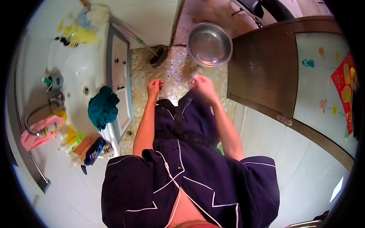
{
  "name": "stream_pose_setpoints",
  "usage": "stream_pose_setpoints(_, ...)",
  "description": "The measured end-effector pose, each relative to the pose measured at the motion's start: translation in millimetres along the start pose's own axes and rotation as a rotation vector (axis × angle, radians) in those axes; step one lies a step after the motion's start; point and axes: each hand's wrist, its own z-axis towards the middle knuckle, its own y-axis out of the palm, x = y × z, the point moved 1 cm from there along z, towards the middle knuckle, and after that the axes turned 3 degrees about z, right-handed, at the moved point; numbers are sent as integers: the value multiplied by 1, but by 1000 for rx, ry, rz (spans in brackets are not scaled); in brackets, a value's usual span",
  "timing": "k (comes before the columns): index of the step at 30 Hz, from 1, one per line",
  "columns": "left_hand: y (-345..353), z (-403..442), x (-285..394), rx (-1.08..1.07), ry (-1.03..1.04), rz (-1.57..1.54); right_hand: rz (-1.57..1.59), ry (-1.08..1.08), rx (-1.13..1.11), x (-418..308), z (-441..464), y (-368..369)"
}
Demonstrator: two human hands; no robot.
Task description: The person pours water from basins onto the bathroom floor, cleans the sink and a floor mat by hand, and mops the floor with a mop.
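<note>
Pebble-patterned floor (pixel 178 60), white walls (pixel 272 146)

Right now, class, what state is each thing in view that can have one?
Round silver metal basin: upright, open side up
Brown-framed door: open
White panelled cabinet doors: shut
Dark teal cloth: bunched up
Long-handled broom: tilted, head down
Pink cloth: rumpled
Left hand: curled
Right hand: blurred, grip unclear

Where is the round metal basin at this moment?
In the head view, the basin is above centre, slightly right, beside the brown door and beyond the right hand.
</note>
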Motion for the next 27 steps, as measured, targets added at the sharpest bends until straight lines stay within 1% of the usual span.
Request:
stream_pose_setpoints(2, 29, 17, 13, -52, 8, 46, 195, 58, 0, 22, 26, -36)
stream_pose_setpoints(3, 48, 26, 16, -91, 13, 73, 234, 91, 40, 26, 35, -53)
stream_pose_setpoints(4, 66, 31, 26, -97, 15, 86, 247, 88, 46, 13, 35, -63)
stream_pose_setpoints(6, 104, 47, 46, -113, 52, 124, 137, 132, 127, -13, 41, -90)
stream_pose_setpoints(7, 123, 60, 45, -117, 51, 127, 190, 110, 133, -13, 50, -108)
stream_pose_setpoints(9, 154, 77, 51, -117, 56, 97, 149, 84, 120, -13, 71, -134)
stream_pose_setpoints(11, 192, 78, 65, -133, 32, 58, 65, 17, 166, -41, 73, -148)
stream_pose_setpoints(12, 211, 82, 82, -138, 43, 5, 77, 26, 170, -51, 82, -153)
stream_pose_setpoints(14, 238, 83, 100, -113, 32, 36, 140, 68, 75, -49, 115, -167)
stream_pose_setpoints(16, 256, 82, 110, -129, 101, 20, 85, 72, 8, -81, 130, -179)
stream_pose_setpoints(18, 268, 90, 119, -160, 97, 62, 102, 69, -16, -83, 154, -192)
stream_pose_setpoints(20, 277, 109, 125, -125, 35, 82, 98, 139, -4, -92, 171, -208)
stream_pose_setpoints(21, 278, 125, 120, -128, 60, 61, 58, 158, 13, -104, 176, -218)
stream_pose_setpoints(22, 286, 132, 134, -129, 10, 24, 86, 125, 63, -126, 173, -226)
stream_pose_setpoints(24, 293, 153, 141, -98, -43, 26, 83, 129, 203, -135, 176, -241)
stream_pose_setpoints(26, 305, 176, 143, -67, -45, -4, 106, 125, 256, -146, 187, -254)
stream_pose_setpoints(27, 310, 182, 151, -90, -34, 26, 97, 142, 252, -153, 194, -257)
